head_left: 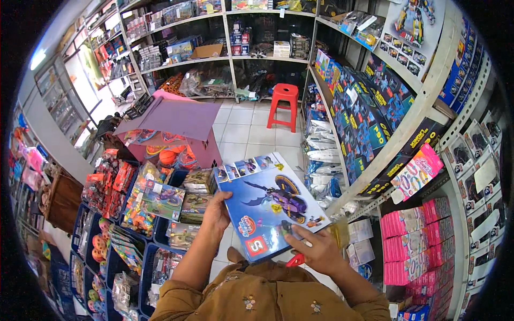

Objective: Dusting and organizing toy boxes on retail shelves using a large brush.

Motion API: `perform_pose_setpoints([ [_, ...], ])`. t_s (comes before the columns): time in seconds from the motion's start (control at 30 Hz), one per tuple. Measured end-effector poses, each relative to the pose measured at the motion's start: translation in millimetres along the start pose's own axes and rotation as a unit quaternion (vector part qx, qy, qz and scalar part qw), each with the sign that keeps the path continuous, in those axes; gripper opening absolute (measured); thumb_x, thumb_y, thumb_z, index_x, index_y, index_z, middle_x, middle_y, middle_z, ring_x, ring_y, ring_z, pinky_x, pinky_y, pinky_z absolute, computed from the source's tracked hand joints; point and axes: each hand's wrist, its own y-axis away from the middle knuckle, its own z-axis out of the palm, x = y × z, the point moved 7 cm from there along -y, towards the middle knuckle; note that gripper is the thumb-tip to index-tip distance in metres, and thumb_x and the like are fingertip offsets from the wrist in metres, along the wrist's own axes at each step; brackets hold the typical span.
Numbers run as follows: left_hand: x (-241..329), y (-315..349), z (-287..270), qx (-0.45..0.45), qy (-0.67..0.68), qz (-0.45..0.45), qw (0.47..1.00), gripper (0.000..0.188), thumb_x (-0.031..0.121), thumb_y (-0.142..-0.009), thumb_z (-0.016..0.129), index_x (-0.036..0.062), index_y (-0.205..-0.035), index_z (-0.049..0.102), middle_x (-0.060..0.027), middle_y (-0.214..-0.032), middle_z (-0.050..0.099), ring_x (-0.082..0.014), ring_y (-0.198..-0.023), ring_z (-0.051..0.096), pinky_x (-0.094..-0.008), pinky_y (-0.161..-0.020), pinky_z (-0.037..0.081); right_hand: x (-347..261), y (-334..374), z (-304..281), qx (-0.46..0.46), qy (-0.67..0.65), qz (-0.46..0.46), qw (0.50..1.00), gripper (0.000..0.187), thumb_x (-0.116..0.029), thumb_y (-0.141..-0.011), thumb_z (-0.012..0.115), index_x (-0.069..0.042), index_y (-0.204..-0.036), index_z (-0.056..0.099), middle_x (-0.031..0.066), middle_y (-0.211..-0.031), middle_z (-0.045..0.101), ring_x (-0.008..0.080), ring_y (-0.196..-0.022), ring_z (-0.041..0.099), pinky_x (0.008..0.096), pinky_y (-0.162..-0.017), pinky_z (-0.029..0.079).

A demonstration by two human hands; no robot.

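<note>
A flat blue toy box (267,200) with a purple vehicle pictured on its front is held up before my body, tilted. My left hand (216,215) grips its left edge, thumb on the front. At the lower right corner my right hand (316,249) has its fingers on the box's front. Under that hand a red piece like a handle (295,260) shows, and a yellowish see-through piece (338,232) sticks out beyond it. They may be parts of one tool, perhaps a tape dispenser; the hand hides how they join.
Blue baskets (144,247) of packaged toys stand on the left, beside an open purple carton (206,144) with balls. A red stool (282,107) is on the tiled floor ahead. Shelves of boxed toys (364,112) and pink stacked packs (404,241) line the right.
</note>
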Motion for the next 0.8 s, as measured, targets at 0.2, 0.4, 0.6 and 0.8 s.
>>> perform_pose_setpoints([
  [0.2, 7, -11, 4, -0.045, -0.013, -0.007, 0.999, 0.054, 0.006, -0.072, 0.050, 0.0034, -0.125, 0.042, -0.0117, -0.107, 0.057, -0.0247, -0.095, 0.060, -0.0390, -0.082, 0.052, 22, -10, -25, 0.030, -0.515, 0.117, 0.848, 0.041, -0.045, -0.083, 0.060, -0.010, -0.104, 0.064, 0.0134, -0.097, 0.065, 0.0259, -0.078, 0.061, 0.0346, -0.070, 0.046],
  [0.4, 19, -9, 41, -0.076, -0.072, -0.010, 0.994, 0.057, 0.006, -0.069, 0.052, 0.0038, -0.125, 0.043, -0.0111, -0.102, 0.059, -0.0223, -0.087, 0.061, -0.0352, -0.075, 0.054, -7, -59, 2, 0.027, -0.464, 0.043, 0.884, 0.056, -0.050, -0.092, 0.044, 0.002, -0.095, 0.065, 0.0109, -0.091, 0.066, 0.0189, -0.081, 0.061, 0.0328, -0.074, 0.049],
  [0.6, 39, 16, 66, -0.112, -0.152, 0.006, 0.982, 0.069, 0.002, -0.063, 0.053, 0.0039, -0.131, 0.041, -0.0103, -0.101, 0.060, -0.0195, -0.084, 0.061, -0.0321, -0.074, 0.053, 78, -31, 40, -0.001, -0.580, 0.208, 0.787, 0.010, -0.010, -0.086, 0.060, -0.002, -0.089, 0.065, 0.0078, -0.089, 0.066, 0.0157, -0.089, 0.061, 0.0298, -0.083, 0.047],
  [0.8, 36, 16, 63, -0.098, -0.248, -0.001, 0.964, 0.073, 0.009, -0.057, 0.057, 0.0066, -0.129, 0.044, -0.0090, -0.110, 0.058, -0.0219, -0.095, 0.059, -0.0358, -0.083, 0.050, 176, -81, -53, 0.234, -0.186, 0.278, 0.913, 0.025, -0.025, -0.087, 0.060, -0.004, -0.074, 0.063, 0.0018, -0.064, 0.062, 0.0100, -0.048, 0.052, 0.0263, -0.045, 0.043],
])
